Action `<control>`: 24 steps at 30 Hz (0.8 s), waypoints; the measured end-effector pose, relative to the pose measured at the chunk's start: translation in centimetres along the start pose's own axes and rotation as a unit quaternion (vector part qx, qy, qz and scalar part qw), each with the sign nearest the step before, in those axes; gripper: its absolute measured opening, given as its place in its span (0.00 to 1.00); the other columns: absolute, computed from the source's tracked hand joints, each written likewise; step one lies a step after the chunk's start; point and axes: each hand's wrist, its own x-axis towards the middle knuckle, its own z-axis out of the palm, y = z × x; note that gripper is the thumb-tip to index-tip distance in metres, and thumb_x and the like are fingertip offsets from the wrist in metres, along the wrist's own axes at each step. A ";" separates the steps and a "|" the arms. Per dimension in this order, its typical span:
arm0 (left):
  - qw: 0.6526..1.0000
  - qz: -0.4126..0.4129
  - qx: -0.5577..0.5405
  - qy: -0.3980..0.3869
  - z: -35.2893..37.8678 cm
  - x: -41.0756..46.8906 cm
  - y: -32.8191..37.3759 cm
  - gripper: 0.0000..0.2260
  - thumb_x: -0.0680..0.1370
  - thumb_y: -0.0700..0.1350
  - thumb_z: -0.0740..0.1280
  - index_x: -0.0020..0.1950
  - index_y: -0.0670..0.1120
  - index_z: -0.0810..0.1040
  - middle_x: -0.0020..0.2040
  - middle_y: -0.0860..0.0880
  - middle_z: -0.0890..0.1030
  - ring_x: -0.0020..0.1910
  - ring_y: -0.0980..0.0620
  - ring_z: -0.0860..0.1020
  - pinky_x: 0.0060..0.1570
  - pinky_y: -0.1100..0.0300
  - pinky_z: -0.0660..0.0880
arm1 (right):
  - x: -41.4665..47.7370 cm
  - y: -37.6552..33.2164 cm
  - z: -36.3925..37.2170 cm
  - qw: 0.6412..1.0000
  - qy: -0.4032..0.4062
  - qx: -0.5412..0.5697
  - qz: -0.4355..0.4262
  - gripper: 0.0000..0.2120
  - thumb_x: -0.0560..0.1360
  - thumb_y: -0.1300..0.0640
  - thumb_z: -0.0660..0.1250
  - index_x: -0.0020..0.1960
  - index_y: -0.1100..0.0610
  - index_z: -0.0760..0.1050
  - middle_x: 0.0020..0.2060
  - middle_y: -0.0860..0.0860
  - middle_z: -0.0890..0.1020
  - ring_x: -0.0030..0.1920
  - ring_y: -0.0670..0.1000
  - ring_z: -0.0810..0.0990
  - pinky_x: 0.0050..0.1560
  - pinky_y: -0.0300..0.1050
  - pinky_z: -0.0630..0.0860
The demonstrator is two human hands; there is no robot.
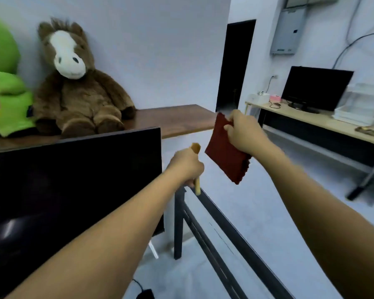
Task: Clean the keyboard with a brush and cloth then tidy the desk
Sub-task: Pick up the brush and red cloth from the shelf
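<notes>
Both bare forearms reach forward, the left one in front of the dark monitor (73,180). The left hand (186,167) has its grip curled round the wooden brush (197,187), held upright in the air. The right hand (244,134), slightly higher, pinches the top edge of the red cloth (225,156), which hangs just beside the brush. A plush horse (73,83) sits on the brown bench (175,119) behind.

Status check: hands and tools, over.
Left hand grips brush, right hand pinches red cloth, both raised. Keyboard not in view. Dark monitor close on left.
</notes>
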 end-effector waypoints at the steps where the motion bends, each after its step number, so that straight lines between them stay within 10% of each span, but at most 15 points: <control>1: 1.000 -0.019 -0.002 -0.004 1.8 -0.7 -2.0 0.06 0.77 0.41 0.60 0.48 0.41 0.74 0.34 0.42 0.82 0.22 0.48 0.79 0.24 0.61 0.77 | -2.0 0.5 1.0 1.000 -0.007 0.000 0.011 0.11 0.80 0.55 0.60 0.60 0.60 0.69 0.53 0.61 0.78 0.52 0.62 0.76 0.43 0.48 0.68; 7: 0.989 -0.117 -0.024 -0.088 10.5 -5.7 -13.1 0.07 0.78 0.41 0.60 0.42 0.42 0.74 0.37 0.41 0.82 0.32 0.42 0.83 0.34 0.52 0.82 | -13.8 1.8 9.0 0.994 -0.082 0.038 0.060 0.06 0.81 0.54 0.58 0.54 0.56 0.69 0.41 0.52 0.75 0.42 0.56 0.75 0.39 0.47 0.69; 12: 0.977 -0.171 -0.011 -0.127 15.0 -8.4 -19.9 0.06 0.77 0.40 0.57 0.52 0.42 0.70 0.44 0.41 0.80 0.30 0.45 0.81 0.25 0.60 0.75 | -21.3 1.8 16.2 0.988 -0.146 0.032 0.043 0.06 0.81 0.53 0.57 0.55 0.54 0.68 0.49 0.53 0.79 0.47 0.59 0.78 0.43 0.50 0.73; 21: 0.949 -0.266 -0.021 -0.169 20.9 -9.0 -24.0 0.10 0.75 0.41 0.64 0.53 0.41 0.68 0.47 0.40 0.82 0.41 0.41 0.84 0.40 0.51 0.82 | -24.6 7.6 26.3 0.956 -0.231 0.073 0.167 0.06 0.82 0.52 0.56 0.56 0.52 0.67 0.51 0.53 0.81 0.47 0.55 0.79 0.46 0.52 0.77; 24: 0.947 -0.280 -0.024 -0.155 22.3 -9.2 -24.5 0.12 0.77 0.40 0.63 0.57 0.41 0.66 0.51 0.40 0.80 0.39 0.41 0.84 0.30 0.56 0.79 | -24.9 9.7 27.7 0.951 -0.225 0.074 0.199 0.07 0.82 0.52 0.56 0.57 0.53 0.67 0.50 0.53 0.81 0.45 0.54 0.79 0.42 0.48 0.74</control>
